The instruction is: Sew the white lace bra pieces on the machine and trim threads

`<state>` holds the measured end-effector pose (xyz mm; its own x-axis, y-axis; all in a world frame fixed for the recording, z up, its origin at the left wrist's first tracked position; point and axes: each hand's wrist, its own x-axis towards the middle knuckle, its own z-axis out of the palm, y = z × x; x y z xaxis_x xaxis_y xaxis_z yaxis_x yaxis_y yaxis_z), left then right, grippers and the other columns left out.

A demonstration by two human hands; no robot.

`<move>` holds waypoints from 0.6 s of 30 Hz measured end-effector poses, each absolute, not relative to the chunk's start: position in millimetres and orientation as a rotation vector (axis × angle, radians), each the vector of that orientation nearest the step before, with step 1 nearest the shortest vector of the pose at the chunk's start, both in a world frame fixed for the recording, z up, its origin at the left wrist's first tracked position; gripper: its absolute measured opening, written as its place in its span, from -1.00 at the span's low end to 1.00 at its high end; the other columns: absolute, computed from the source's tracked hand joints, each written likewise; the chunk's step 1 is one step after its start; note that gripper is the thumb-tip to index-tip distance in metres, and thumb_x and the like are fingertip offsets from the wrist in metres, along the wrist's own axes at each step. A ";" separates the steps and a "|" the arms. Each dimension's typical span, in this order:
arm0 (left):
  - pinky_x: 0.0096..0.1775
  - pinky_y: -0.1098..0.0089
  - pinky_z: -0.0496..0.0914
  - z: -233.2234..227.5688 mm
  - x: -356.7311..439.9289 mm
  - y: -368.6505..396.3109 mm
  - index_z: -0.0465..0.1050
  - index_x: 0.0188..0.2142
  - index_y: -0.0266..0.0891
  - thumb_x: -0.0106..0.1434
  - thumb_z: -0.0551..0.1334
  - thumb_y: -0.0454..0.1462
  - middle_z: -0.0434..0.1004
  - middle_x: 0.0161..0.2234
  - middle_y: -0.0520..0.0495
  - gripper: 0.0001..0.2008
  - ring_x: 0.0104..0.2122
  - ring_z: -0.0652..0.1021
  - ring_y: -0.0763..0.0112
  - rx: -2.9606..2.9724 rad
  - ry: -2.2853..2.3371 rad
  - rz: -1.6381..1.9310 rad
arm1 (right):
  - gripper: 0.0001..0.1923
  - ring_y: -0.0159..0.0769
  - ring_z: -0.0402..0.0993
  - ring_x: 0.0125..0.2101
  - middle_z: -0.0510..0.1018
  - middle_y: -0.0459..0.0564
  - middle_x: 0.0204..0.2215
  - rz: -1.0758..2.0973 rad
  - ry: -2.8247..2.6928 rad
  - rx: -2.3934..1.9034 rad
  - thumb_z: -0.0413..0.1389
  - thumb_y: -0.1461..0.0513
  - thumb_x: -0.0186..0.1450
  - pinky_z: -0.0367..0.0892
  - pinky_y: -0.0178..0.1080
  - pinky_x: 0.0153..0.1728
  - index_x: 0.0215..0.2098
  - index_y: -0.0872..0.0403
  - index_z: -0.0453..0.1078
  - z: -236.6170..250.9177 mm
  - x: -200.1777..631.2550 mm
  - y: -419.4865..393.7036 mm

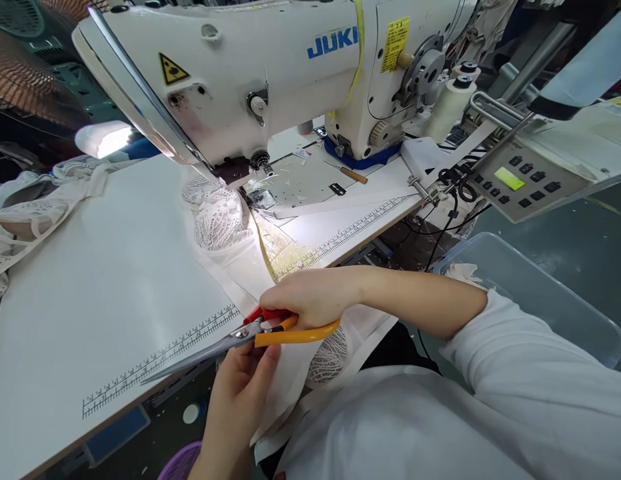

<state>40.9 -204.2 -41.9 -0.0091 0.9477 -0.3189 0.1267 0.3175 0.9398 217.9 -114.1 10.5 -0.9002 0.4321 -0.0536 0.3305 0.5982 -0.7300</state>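
head view: right hand (310, 297) fingers grip scissors (250, 337); left hand (240, 383) pinches white fabric (290, 387) beneath blades

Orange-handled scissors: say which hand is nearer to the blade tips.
Left. The left hand sits just under the scissors by the pivot; the right hand grips the handles, farther from the tips.

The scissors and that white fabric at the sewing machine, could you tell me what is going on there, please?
A person sits at a white sewing machine. The right hand grips yellow-handled scissors, blades pointing left along the table edge. The left hand holds the white lace-trimmed fabric just beneath the scissors. The fabric runs from the lap up to the presser foot.
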 end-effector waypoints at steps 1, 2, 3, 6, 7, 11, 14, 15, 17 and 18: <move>-0.27 0.37 0.41 -41.0 41.9 -204.8 0.50 -0.34 -0.22 -0.05 0.35 -0.06 0.58 -0.38 -0.07 -0.67 -0.27 0.53 0.21 1.043 1.413 0.876 | -0.78 -0.44 0.13 -0.57 0.25 -0.16 -0.58 1.189 -2.687 -0.644 0.01 0.33 0.18 0.05 -0.35 -0.55 -0.53 0.06 0.01 9.8 217.6 -114.1; -0.29 0.38 0.41 -39.7 43.2 -205.3 0.51 -0.36 -0.23 -0.06 0.35 -0.05 0.57 -0.42 -0.07 -0.66 -0.29 0.53 0.22 1.011 1.400 0.856 | -0.78 -0.43 0.15 -0.56 0.26 -0.15 -0.57 1.195 -2.679 -0.642 0.02 0.33 0.17 0.06 -0.35 -0.55 -0.53 0.06 0.02 9.1 217.2 -114.3; -0.33 0.39 0.41 -38.0 44.7 -205.9 0.51 -0.39 -0.24 -0.08 0.36 -0.05 0.56 -0.45 -0.07 -0.67 -0.33 0.53 0.23 0.972 1.389 0.842 | -0.79 -0.43 0.17 -0.55 0.28 -0.14 -0.55 1.210 -2.667 -0.646 0.02 0.33 0.16 0.07 -0.35 -0.54 -0.52 0.07 0.04 8.3 216.8 -115.2; -0.45 0.45 0.36 -32.3 47.8 -207.0 0.49 -0.47 -0.24 -0.11 0.37 -0.06 0.51 -0.53 -0.02 -0.69 -0.48 0.48 0.35 0.873 1.375 0.870 | -0.81 -0.42 0.21 -0.51 0.33 -0.12 -0.49 1.282 -2.509 -0.786 0.09 0.29 0.13 0.10 -0.36 -0.52 -0.47 0.07 0.09 5.9 217.8 -123.1; -0.49 0.48 0.33 -30.9 47.6 -207.3 0.47 -0.49 -0.23 -0.11 0.37 -0.06 0.49 -0.55 0.01 -0.70 -0.52 0.44 0.40 0.850 1.373 0.886 | -0.79 -0.42 0.21 -0.51 0.33 -0.12 -0.48 1.315 -2.395 -0.869 0.11 0.24 0.13 0.12 -0.36 -0.52 -0.44 0.07 0.10 4.9 219.5 -127.9; -0.61 0.56 0.18 -31.3 40.0 -208.7 0.39 -0.57 -0.25 -0.11 0.36 -0.06 0.34 -0.65 0.09 -0.68 -0.65 0.29 0.56 0.742 1.369 0.932 | -0.60 -0.43 0.18 -0.54 0.27 -0.14 -0.51 1.449 -2.028 -0.958 0.10 -0.04 0.11 0.18 -0.34 -0.53 -0.39 0.07 0.09 -6.3 234.3 -153.5; -0.62 0.57 0.15 -35.6 33.7 -211.0 0.37 -0.59 -0.26 -0.11 0.36 -0.06 0.29 -0.67 0.11 -0.67 -0.66 0.26 0.58 0.693 1.368 0.972 | -0.57 -0.44 0.14 -0.56 0.24 -0.13 -0.53 1.576 -2.169 -0.877 0.04 -0.10 0.12 0.13 -0.36 -0.58 -0.44 0.06 0.05 -26.9 246.7 -173.4; -0.62 0.57 0.15 -36.6 32.8 -211.7 0.37 -0.58 -0.25 -0.11 0.36 -0.06 0.30 -0.66 0.11 -0.68 -0.66 0.27 0.57 0.690 1.368 0.982 | -0.58 -0.45 0.11 -0.57 0.23 -0.14 -0.54 1.601 -2.254 -0.868 0.02 -0.09 0.14 0.10 -0.36 -0.59 -0.46 0.06 0.04 -35.1 249.4 -179.6; -0.61 0.57 0.16 -37.3 33.4 -213.1 0.37 -0.58 -0.25 -0.08 0.35 -0.08 0.32 -0.65 0.11 -0.71 -0.65 0.28 0.57 0.679 1.372 1.001 | -0.61 -0.45 0.08 -0.58 0.20 -0.15 -0.56 1.631 -2.374 -0.867 -0.03 -0.07 0.18 0.07 -0.36 -0.60 -0.48 0.05 0.01 -49.9 251.7 -190.3; -0.61 0.56 0.16 -36.9 34.6 -213.7 0.37 -0.58 -0.24 -0.08 0.34 -0.10 0.32 -0.65 0.11 -0.72 -0.65 0.28 0.57 0.669 1.375 1.004 | -0.62 -0.44 0.08 -0.58 0.19 -0.14 -0.56 1.629 -2.414 -0.872 -0.05 -0.07 0.19 0.06 -0.36 -0.60 -0.48 0.05 0.00 -55.5 251.4 -194.6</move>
<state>34.6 -213.7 -36.9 -0.0873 0.8758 -0.4748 -0.1853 0.4540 0.8715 251.4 -194.6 -55.5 -0.8305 0.5091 -0.2259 0.4000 0.2630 -0.8780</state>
